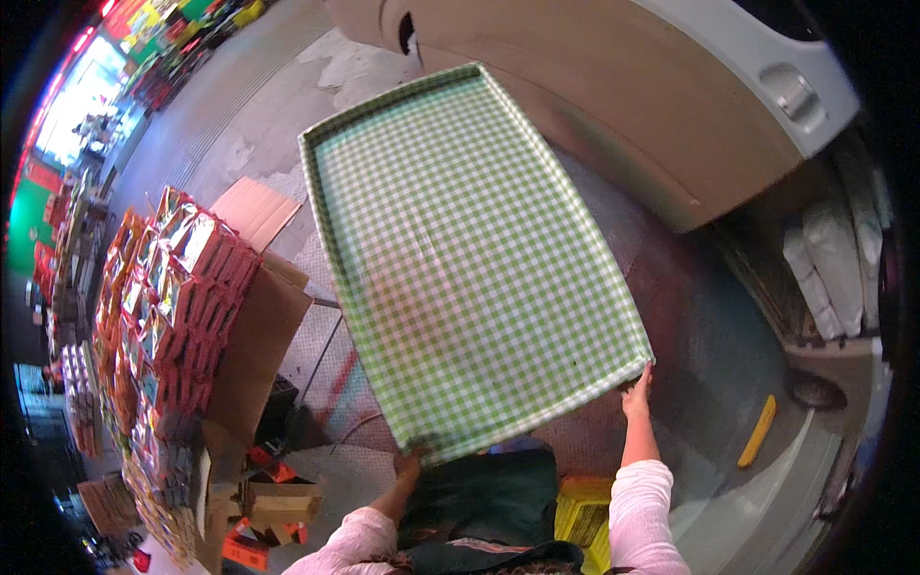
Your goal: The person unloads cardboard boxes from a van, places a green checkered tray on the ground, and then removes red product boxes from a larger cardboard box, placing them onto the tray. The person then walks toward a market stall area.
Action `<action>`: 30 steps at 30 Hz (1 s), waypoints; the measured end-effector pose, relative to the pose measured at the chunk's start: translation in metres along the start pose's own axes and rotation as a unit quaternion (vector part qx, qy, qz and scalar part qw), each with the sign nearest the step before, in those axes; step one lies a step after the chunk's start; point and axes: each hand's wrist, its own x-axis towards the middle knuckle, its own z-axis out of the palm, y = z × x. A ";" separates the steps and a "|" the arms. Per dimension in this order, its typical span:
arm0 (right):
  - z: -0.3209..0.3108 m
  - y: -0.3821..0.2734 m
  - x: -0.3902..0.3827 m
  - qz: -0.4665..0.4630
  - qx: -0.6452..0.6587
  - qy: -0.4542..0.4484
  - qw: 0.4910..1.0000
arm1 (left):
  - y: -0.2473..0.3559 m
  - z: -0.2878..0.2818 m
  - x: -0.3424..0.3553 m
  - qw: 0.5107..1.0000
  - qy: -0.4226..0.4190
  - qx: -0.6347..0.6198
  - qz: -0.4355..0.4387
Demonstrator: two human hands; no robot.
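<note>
A large shallow tray (470, 259) lined with green and white checked cloth is held up in front of me, tilted, with its raised rim running round the edges. My left hand (407, 466) grips its near left corner, the fingers partly hidden in shadow under the rim. At the near right corner, my right hand (637, 393) is closed on the edge, with the fingers partly behind it. Nothing lies on the cloth.
Left stand tall stacks of shiny red packets (196, 278) beside a cardboard box (259, 335). A vehicle door (613, 105) with brown lining fills the upper right. A yellow bar (757, 431) lies at right; a yellow crate (583, 517) is below, near orange boxes (246, 546).
</note>
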 end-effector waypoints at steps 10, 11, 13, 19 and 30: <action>0.057 -0.019 0.038 -0.007 -0.104 0.267 0.958 | 0.054 0.006 -0.045 0.989 0.124 -0.075 0.000; 0.051 -0.023 0.041 0.027 -0.118 0.246 0.962 | 0.041 0.019 -0.052 0.984 0.139 -0.106 -0.020; 0.054 -0.025 0.057 0.044 -0.094 0.209 0.972 | 0.020 0.041 -0.038 0.971 0.166 -0.166 -0.046; 0.067 -0.068 0.053 0.098 0.071 -0.013 0.993 | 0.031 0.129 -0.029 0.702 0.282 -0.642 -0.127; 0.149 -0.196 0.158 0.099 0.041 -0.185 0.977 | 0.163 0.168 -0.042 0.477 0.065 -0.851 -0.210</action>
